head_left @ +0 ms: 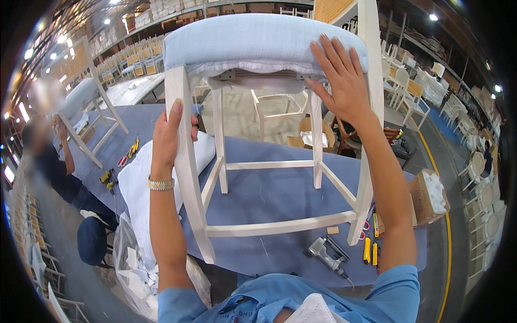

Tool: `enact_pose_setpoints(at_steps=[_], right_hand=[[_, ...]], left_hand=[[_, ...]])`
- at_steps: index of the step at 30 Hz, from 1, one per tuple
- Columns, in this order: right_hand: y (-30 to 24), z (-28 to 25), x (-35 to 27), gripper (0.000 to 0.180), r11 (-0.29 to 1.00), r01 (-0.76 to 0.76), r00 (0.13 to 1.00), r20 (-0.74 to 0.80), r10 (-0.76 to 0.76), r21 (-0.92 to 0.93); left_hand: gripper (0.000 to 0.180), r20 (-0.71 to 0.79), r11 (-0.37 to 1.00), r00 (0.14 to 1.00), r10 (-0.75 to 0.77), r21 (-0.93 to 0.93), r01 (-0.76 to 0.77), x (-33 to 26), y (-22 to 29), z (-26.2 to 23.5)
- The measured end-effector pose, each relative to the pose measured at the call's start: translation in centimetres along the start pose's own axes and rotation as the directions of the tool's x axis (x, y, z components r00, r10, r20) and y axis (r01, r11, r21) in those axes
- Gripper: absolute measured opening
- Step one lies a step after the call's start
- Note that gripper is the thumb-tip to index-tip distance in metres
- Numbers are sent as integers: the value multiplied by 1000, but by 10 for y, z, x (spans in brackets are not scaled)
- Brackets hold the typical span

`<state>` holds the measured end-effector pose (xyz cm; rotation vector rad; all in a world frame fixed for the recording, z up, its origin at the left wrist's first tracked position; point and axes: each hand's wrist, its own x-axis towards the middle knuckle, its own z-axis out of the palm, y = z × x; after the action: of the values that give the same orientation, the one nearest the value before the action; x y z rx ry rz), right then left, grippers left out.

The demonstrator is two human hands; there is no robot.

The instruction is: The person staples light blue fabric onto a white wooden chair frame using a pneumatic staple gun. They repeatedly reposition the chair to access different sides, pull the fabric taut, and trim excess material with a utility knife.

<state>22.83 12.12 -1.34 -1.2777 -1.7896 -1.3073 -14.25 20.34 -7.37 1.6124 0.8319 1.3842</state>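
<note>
A pale wooden chair (280,225) with a light blue padded seat (242,46) stands upright on the blue-covered table in front of me. My left hand (171,132) is wrapped round its near left leg, just below the seat. Flat on the seat's right front side lies my right hand (342,81), fingers spread and thumb at the lower edge. Below the cushion, a frayed white fabric edge and part of the seat's underside show. The chair's back is only partly in view at the top right.
On the table lie a staple gun (328,253), yellow cutters (367,250), a yellow-black tool (109,179) and white fabric (137,177). A carton (429,196) stands right. At left, a co-worker (51,156) handles another chair (81,99). A bag of scraps (134,269) sits below.
</note>
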Motion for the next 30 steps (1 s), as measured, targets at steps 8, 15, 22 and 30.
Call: enact_pose_setpoints(at_steps=[8,15,22,30], right_hand=[[-4,-31,-97,66,977,-192,981,-13,194,91],[10,-11,-140,79,638,-762,647,185,740,111],[31,20,-133,79,637,-767,637,197,745,71],[27,20,-132,76,624,-771,635,210,743,124]], left_hand=[[55,45,995,999,8,-104,-4,16,0,-11],[59,50,1000,999,-20,14,19,56,-14,-3],[66,66,998,997,-29,-45,32,94,-29,8],[63,40,997,997,-71,-13,71,90,-26,10]])
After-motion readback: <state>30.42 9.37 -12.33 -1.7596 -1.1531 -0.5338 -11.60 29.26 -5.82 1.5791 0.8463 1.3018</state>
